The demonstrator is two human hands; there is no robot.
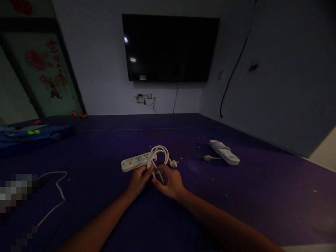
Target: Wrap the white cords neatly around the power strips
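Observation:
Both hands meet at a looped white power cord [165,149] in the middle of the view. My left hand [139,180] is closed on the near-left side of the loops, thumb pressed to the cord. With fingers curled, my right hand [170,180] grips the loops from the right. The cord belongs to a white power strip [135,162], which lies just beyond my left hand with its sockets facing up. Its plug [173,163] rests on the purple surface past my right hand.
To the right lies a second white power strip [228,154] with its cord wrapped around it and a plug [207,158] beside it. A thin white cable [61,190] curves at left. Blue fabric [52,133] lies farther back. A television [172,49] hangs on the far wall.

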